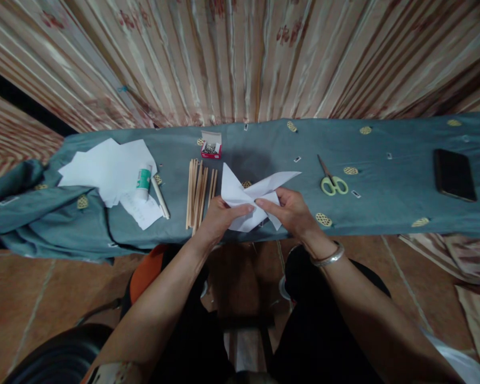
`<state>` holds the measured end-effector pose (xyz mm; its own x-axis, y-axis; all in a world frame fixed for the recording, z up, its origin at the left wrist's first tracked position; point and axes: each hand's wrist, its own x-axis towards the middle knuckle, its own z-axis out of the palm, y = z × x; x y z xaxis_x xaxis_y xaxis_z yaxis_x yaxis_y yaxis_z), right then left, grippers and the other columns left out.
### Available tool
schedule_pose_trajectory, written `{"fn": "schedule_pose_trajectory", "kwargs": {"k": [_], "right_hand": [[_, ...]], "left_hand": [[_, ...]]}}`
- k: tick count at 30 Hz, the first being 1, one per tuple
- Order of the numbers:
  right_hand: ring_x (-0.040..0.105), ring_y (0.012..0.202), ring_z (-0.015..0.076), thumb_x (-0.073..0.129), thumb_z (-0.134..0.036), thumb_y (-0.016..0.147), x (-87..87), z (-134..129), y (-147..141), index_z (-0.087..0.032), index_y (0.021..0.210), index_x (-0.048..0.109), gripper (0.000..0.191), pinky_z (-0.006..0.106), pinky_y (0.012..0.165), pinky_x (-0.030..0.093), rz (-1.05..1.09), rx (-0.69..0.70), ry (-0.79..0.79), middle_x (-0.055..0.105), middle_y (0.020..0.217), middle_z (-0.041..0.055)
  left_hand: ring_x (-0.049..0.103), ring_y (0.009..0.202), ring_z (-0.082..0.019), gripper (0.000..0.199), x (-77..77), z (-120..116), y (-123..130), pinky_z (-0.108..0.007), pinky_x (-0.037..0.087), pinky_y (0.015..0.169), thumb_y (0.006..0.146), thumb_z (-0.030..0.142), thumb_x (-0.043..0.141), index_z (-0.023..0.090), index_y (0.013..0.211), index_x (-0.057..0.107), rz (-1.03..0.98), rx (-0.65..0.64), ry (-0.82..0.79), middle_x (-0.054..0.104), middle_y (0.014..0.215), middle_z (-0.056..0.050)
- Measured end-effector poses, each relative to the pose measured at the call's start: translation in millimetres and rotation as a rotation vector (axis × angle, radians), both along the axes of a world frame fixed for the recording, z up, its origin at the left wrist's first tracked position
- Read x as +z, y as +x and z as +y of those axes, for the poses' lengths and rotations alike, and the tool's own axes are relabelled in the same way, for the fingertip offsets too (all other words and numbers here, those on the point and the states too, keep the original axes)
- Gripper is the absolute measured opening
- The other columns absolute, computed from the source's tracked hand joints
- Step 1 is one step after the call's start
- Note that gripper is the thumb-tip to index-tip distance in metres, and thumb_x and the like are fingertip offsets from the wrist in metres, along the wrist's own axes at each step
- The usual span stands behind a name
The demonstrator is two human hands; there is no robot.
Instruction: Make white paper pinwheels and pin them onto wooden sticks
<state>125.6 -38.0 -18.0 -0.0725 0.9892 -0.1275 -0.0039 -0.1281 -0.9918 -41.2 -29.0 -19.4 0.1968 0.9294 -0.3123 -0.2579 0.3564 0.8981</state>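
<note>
A white paper pinwheel [240,191], its pointed blades folded toward the centre, is held just above the near part of the cloth-covered table. On its left side my left hand [225,214] is closed on the paper, the thumb pressing near the centre. From the right, my right hand [290,210] pinches it too, thumb tip close to the middle. The fingers behind the paper are hidden. Left of my left hand lie several wooden sticks [196,192]. Beyond the pinwheel stands an open small red box [212,148] of metal pins or similar small pieces.
Green-handled scissors [333,181] lie to the right, a dark phone [455,175] farther right. At left, white paper sheets [100,165] carry a glue stick [143,182], with a white pen [160,197] beside it. A curtain [240,64] hangs behind the table [392,186].
</note>
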Motion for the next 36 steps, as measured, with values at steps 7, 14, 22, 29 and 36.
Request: {"fn": "schedule_pose_trajectory", "kwargs": {"k": [7,14,22,29,36], "right_hand": [[0.065,0.072,0.0176,0.080,-0.043,0.067,-1.0,-1.7,3.3,-0.017,0.090,0.072,0.037,0.030,0.064,0.052,0.071,-0.015,-0.051,0.076,0.087,0.0058],[0.068,0.075,0.0203,0.080,-0.042,0.066,-0.8,2.7,11.6,-0.017,0.087,0.073,0.034,0.034,0.070,0.054,0.025,-0.060,-0.031,0.077,0.088,0.0066],[0.068,0.070,0.0201,0.082,-0.043,0.063,1.5,2.9,16.1,-0.019,0.082,0.073,0.032,0.033,0.066,0.054,0.065,-0.080,-0.067,0.077,0.082,0.0046],[0.068,0.069,0.0194,0.084,-0.042,0.059,5.7,1.5,14.6,-0.019,0.083,0.073,0.034,0.032,0.066,0.054,0.113,-0.069,-0.098,0.078,0.083,0.0042],[0.070,0.072,0.0203,0.082,-0.043,0.062,4.9,0.1,13.9,-0.019,0.086,0.073,0.035,0.032,0.066,0.055,0.086,-0.057,-0.071,0.078,0.086,0.0049]], "left_hand": [[0.067,0.066,-0.016,0.037,4.1,2.3,-4.7,-0.032,0.054,0.074,0.046,0.028,0.090,0.014,0.076,0.075,-0.028,-0.020,-0.030,0.076,0.076,-0.003],[0.069,0.080,-0.018,0.040,5.6,13.1,-21.4,-0.033,0.052,0.082,0.059,0.050,0.082,0.016,0.080,0.075,-0.035,0.014,0.075,0.076,0.085,-0.007],[0.065,0.079,-0.018,0.021,-10.6,35.4,-62.2,-0.031,0.049,0.079,0.077,0.031,0.064,0.019,0.092,0.074,0.792,0.064,0.527,0.072,0.092,-0.006],[0.065,0.092,-0.023,0.023,-13.0,38.1,-66.5,-0.034,0.051,0.085,0.084,0.020,0.058,0.017,0.104,0.069,1.284,-0.127,0.688,0.067,0.103,-0.010],[0.062,0.105,-0.027,0.019,-18.3,36.9,-64.1,-0.037,0.050,0.094,0.084,0.023,0.062,0.017,0.101,0.066,1.348,-0.128,0.770,0.063,0.108,-0.012]]}}
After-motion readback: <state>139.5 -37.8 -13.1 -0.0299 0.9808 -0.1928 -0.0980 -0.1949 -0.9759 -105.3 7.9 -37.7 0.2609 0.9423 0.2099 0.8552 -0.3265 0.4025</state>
